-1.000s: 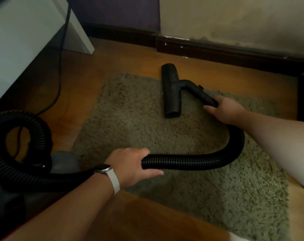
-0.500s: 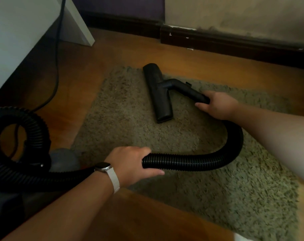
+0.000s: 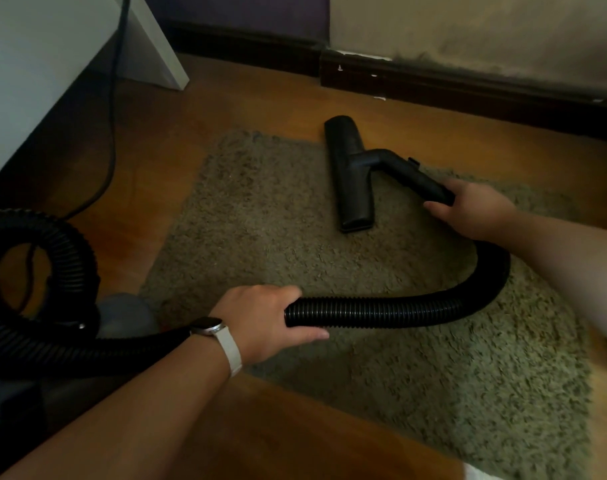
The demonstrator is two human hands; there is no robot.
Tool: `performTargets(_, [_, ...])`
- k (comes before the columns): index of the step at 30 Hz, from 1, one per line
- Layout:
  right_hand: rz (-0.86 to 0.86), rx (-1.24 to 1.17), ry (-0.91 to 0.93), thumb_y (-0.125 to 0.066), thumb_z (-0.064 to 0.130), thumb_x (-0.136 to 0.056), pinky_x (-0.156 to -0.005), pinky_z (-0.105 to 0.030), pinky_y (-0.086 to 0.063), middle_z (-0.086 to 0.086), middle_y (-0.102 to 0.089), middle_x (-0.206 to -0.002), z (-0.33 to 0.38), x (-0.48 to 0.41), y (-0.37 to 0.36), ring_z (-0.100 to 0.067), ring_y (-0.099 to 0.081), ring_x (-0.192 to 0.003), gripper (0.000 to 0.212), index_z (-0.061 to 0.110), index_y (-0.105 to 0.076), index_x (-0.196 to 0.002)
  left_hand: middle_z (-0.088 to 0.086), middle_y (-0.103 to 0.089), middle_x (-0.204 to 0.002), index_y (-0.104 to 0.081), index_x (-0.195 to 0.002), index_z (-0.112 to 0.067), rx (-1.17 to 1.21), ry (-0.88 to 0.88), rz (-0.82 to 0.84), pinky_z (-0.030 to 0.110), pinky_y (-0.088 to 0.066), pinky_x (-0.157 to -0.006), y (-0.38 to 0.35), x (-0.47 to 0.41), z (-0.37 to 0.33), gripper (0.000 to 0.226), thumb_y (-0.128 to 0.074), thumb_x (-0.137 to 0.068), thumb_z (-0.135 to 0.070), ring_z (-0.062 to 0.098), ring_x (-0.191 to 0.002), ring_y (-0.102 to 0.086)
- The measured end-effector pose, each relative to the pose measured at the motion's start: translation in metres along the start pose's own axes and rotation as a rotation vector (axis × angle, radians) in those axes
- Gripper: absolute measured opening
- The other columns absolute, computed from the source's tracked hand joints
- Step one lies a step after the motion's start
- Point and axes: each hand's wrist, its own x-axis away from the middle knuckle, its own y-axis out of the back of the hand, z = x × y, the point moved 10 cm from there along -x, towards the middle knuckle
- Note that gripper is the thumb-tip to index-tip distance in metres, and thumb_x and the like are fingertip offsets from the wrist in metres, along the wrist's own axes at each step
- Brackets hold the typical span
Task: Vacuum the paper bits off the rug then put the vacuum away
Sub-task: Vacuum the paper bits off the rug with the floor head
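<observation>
A shaggy olive rug (image 3: pixel 295 237) lies on the wooden floor. The black vacuum nozzle (image 3: pixel 350 174) rests flat on the rug's far edge, its head partly over bare floor. My right hand (image 3: pixel 475 213) grips the rigid black tube just behind the nozzle. The ribbed black hose (image 3: pixel 416 306) curves from there back toward me, and my left hand (image 3: pixel 267 320), with a pale watch on the wrist, grips it mid-length. The hose loops on to the vacuum body (image 3: pixel 122 313) at lower left, mostly hidden. I see no paper bits on the rug.
A white furniture panel (image 3: pixel 52 64) stands at the upper left with a black power cord (image 3: pixel 113 133) hanging along it onto the floor. A dark skirting board (image 3: pixel 468 88) runs along the far wall. Wooden floor (image 3: pixel 295 427) surrounds the rug.
The nozzle slid left across the rug and then back right and farther away toward the wall. My left hand has kept its hold on the hose in about the same place.
</observation>
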Motion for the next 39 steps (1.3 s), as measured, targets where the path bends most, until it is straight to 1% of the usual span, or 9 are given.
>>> performTargets(6, [-0.029, -0.089, -0.048, -0.053, 0.053, -0.096, -0.073, -0.038, -0.055, -0.001, -0.062, -0.095, -0.027, 0.014, 0.002, -0.020, -0.061, -0.079, 0.044, 0.024, -0.053, -0.130, -0.012, -0.056, -0.076, -0.052, -0.094, -0.033, -0.002, -0.023, -0.020, 0.026, -0.043, -0.061, 0.004, 0.002, -0.006, 0.059, -0.040, -0.075, -0.088, 0.006, -0.072, -0.056])
performTargets(11, [-0.096, -0.071, -0.041, -0.054, 0.052, -0.096, -0.064, -0.034, -0.053, -0.001, -0.063, -0.091, -0.040, 0.026, 0.009, -0.019, -0.061, -0.075, 0.043, 0.024, -0.054, -0.128, -0.011, -0.057, -0.078, -0.054, -0.097, -0.033, -0.021, -0.046, -0.047, 0.027, -0.038, -0.059, 0.008, 0.005, -0.014, 0.060, -0.041, -0.074, -0.088, 0.009, -0.074, -0.057])
performTargets(15, [-0.099, -0.084, -0.043, -0.055, 0.049, -0.097, -0.055, -0.031, -0.047, -0.003, -0.063, -0.086, -0.041, 0.036, 0.009, -0.020, -0.062, -0.071, 0.035, 0.024, -0.055, -0.121, -0.011, -0.056, -0.078, -0.054, -0.097, -0.034, -0.015, -0.058, -0.036, 0.027, -0.042, -0.061, 0.009, 0.008, -0.018, 0.059, -0.042, -0.075, -0.087, 0.009, -0.075, -0.057])
performTargets(20, [-0.031, -0.026, 0.035, -0.057, 0.049, -0.095, -0.054, -0.031, -0.049, 0.001, -0.064, -0.082, -0.031, 0.061, -0.005, -0.016, -0.064, -0.067, 0.032, 0.027, -0.055, -0.118, -0.013, -0.056, -0.081, -0.053, -0.100, -0.034, -0.046, -0.080, 0.014, 0.028, -0.047, -0.068, 0.002, 0.013, -0.024, 0.060, -0.043, -0.074, -0.087, 0.008, -0.078, -0.057])
performTargets(24, [0.086, 0.083, 0.113, -0.054, 0.052, -0.096, -0.057, -0.033, -0.055, 0.005, -0.065, -0.082, -0.014, 0.073, -0.033, -0.012, -0.064, -0.065, 0.035, 0.031, -0.053, -0.124, -0.014, -0.058, -0.083, -0.051, -0.097, -0.034, -0.060, -0.108, 0.094, 0.027, -0.045, -0.066, -0.016, 0.017, -0.025, 0.059, -0.042, -0.074, -0.088, 0.007, -0.077, -0.057])
performTargets(28, [0.099, 0.114, 0.165, -0.051, 0.055, -0.096, -0.062, -0.037, -0.057, 0.004, -0.064, -0.081, 0.002, 0.077, -0.044, -0.013, -0.063, -0.067, 0.034, 0.031, -0.052, -0.121, -0.014, -0.059, -0.088, -0.052, -0.100, -0.036, -0.080, -0.106, 0.146, 0.027, -0.046, -0.068, -0.029, 0.023, -0.024, 0.058, -0.043, -0.074, -0.087, 0.007, -0.080, -0.057])
performTargets(32, [0.136, 0.239, 0.329, -0.050, 0.058, -0.095, -0.057, -0.031, -0.045, 0.011, -0.056, -0.077, 0.028, 0.092, -0.064, -0.010, -0.056, -0.066, 0.037, 0.029, -0.049, -0.120, -0.012, -0.061, -0.092, -0.052, -0.101, -0.035, -0.130, -0.146, 0.172, 0.030, -0.047, -0.071, -0.036, 0.029, -0.030, 0.060, -0.042, -0.074, -0.088, 0.009, -0.085, -0.060])
performTargets(35, [0.126, 0.310, 0.450, -0.049, 0.058, -0.095, -0.062, -0.030, -0.041, 0.010, -0.053, -0.079, 0.043, 0.105, -0.079, -0.015, -0.054, -0.071, 0.041, 0.027, -0.051, -0.122, -0.013, -0.061, -0.093, -0.053, -0.100, -0.035, -0.120, -0.156, 0.204, 0.030, -0.048, -0.072, -0.041, 0.037, -0.032, 0.058, -0.044, -0.074, -0.087, 0.009, -0.086, -0.060])
performTargets(39, [0.138, 0.291, 0.429, -0.049, 0.058, -0.095, -0.063, -0.029, -0.041, 0.010, -0.055, -0.083, 0.035, 0.104, -0.075, -0.013, -0.053, -0.072, 0.042, 0.030, -0.050, -0.125, -0.014, -0.060, -0.091, -0.052, -0.099, -0.035, -0.083, -0.157, 0.207, 0.030, -0.049, -0.073, -0.041, 0.048, -0.036, 0.058, -0.042, -0.075, -0.087, 0.008, -0.083, -0.059])
